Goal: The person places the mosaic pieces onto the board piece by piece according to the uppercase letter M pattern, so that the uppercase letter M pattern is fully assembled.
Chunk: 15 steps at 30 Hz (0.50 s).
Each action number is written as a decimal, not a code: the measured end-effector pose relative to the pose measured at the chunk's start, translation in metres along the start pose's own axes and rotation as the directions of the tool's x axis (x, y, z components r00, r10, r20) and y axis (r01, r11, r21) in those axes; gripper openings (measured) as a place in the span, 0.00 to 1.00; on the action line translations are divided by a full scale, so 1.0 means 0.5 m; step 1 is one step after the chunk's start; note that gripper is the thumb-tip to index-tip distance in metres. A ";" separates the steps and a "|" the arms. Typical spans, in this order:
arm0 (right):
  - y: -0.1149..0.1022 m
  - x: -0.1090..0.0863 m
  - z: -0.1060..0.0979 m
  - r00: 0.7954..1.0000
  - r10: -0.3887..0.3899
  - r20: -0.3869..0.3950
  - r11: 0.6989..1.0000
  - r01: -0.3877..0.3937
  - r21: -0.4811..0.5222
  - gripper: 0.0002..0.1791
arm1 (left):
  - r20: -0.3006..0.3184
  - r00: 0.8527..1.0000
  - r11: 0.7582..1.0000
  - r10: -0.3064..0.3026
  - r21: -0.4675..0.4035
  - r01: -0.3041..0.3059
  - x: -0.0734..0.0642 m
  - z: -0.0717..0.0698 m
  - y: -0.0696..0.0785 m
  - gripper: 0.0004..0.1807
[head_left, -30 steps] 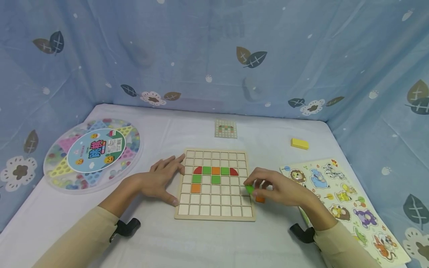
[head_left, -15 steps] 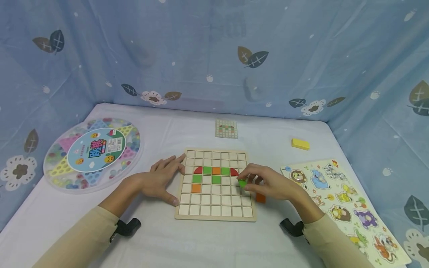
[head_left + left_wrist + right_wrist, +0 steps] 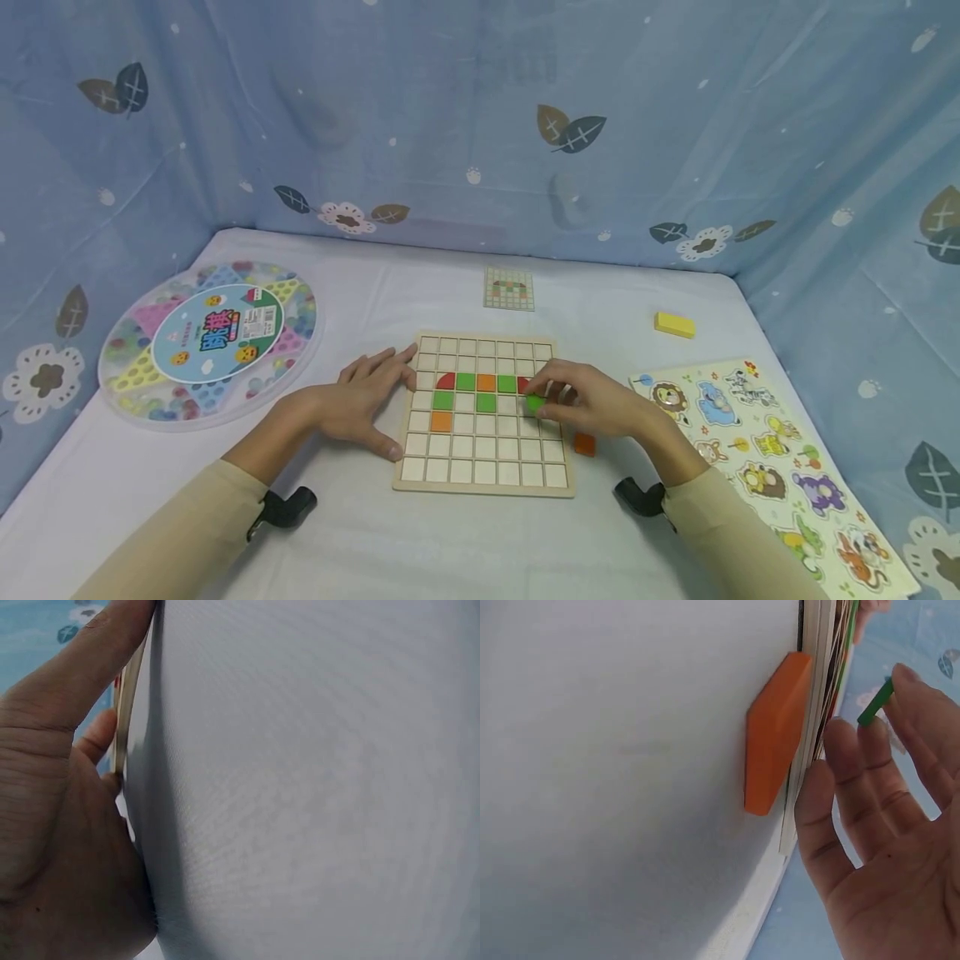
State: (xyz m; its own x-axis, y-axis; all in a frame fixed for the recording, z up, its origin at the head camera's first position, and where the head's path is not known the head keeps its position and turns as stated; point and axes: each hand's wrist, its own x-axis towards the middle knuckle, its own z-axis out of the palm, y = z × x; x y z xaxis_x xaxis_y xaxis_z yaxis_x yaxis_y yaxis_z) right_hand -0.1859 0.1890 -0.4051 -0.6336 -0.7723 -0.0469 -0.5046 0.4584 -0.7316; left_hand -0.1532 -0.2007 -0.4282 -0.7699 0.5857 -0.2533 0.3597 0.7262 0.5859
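Note:
A square wooden grid board [image 3: 485, 472] lies on the white cloth. Red, green and orange tiles form an arch across its cells, with a red rounded tile [image 3: 446, 382] at the left end. My left hand [image 3: 358, 406] rests along the board's left edge, thumb and fingers spread and touching it. Over the right columns, my right hand [image 3: 592, 402] pinches a green tile [image 3: 535, 405] between thumb and fingertips; the right wrist view shows this tile tilted on edge. A loose orange tile [image 3: 585, 444] lies beside the board's right edge, below that hand. The fingers partly cover the right red tile.
Behind the board lies a small pattern card [image 3: 509, 288]. At the left is a round Chinese checkers set [image 3: 217, 333]; at the right, an animal puzzle board [image 3: 731, 446] passes under the right forearm. A yellow block [image 3: 674, 325] lies at the back right.
My right hand has carried the green tile leftward and slightly away from me, from the board's right edge to over its cells. The loose orange tile is now uncovered. My left hand stays put.

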 end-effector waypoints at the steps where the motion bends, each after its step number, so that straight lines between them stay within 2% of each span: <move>1: 0.002 0.001 0.000 1.000 0.000 -0.002 1.000 0.000 -0.004 0.16 | 0.001 1.000 1.000 0.001 -0.001 -0.001 0.001 -0.001 0.001 0.47; 15: -0.002 0.026 0.004 1.000 -0.001 0.016 0.996 0.003 -0.084 0.17 | -0.017 1.000 1.000 0.017 -0.013 -0.017 0.000 0.001 0.005 0.47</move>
State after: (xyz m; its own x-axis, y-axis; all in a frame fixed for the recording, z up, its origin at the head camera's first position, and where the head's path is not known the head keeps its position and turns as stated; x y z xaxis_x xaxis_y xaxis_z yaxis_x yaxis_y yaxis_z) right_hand -0.1925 0.1778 -0.4064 -0.6234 -0.7798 -0.0570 -0.5539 0.4919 -0.6717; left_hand -0.1521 -0.1988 -0.4274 -0.7727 0.5917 -0.2299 0.3659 0.7111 0.6004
